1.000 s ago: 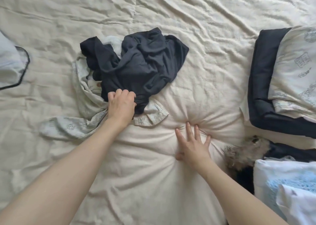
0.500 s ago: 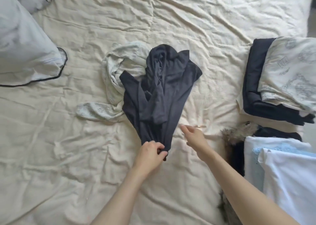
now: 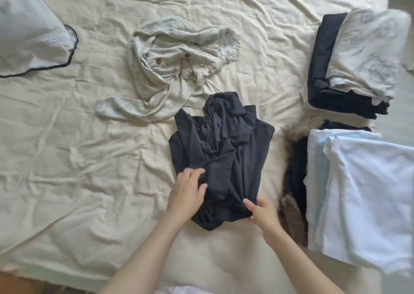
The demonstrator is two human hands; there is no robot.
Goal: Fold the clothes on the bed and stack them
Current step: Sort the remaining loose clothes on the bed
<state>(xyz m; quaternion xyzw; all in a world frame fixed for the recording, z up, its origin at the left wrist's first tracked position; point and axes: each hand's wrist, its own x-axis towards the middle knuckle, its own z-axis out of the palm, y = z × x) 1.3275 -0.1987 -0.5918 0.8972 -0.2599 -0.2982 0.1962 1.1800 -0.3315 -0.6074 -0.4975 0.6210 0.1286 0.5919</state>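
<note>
Moved since earlier: compared with half a second ago, the dark garment (image 3: 220, 157) lies nearer the person and fully clear of the pale printed shirt (image 3: 177, 67), which it overlapped before; the right hand (image 3: 262, 212), then apart from the cloth, now touches its near right corner.

Left hand (image 3: 189, 193): rests on the near left side of the dark garment, fingers gently curled over a fold; whether it pinches cloth or only presses cannot be told.

Right hand: at the near hem, thumb on top of the fabric and fingers going under the edge, seemingly taking hold of it.

Dark garment: bunched and twisted, near centre of the bed (image 3: 67, 159). It looks like thin, limp jersey, so probably light, floppy and prone to dragging its own creases along. A sound hold would be the two near hem corners, or the shoulder seams at the far end, to shake it flat before folding.

Near right: a folded white and light-blue pile (image 3: 358, 193), with a dark fur-trimmed item (image 3: 293, 170) just beside it on the left.

Farther, left of centre: the pale printed shirt, crumpled, buttons showing, not yet folded; likely soft woven cotton, best lifted by collar or shoulders.

Far right: a stack of folded clothes (image 3: 349, 61), printed piece on dark ones.

Far left: a pillow (image 3: 29, 31) with dark piping.
</note>
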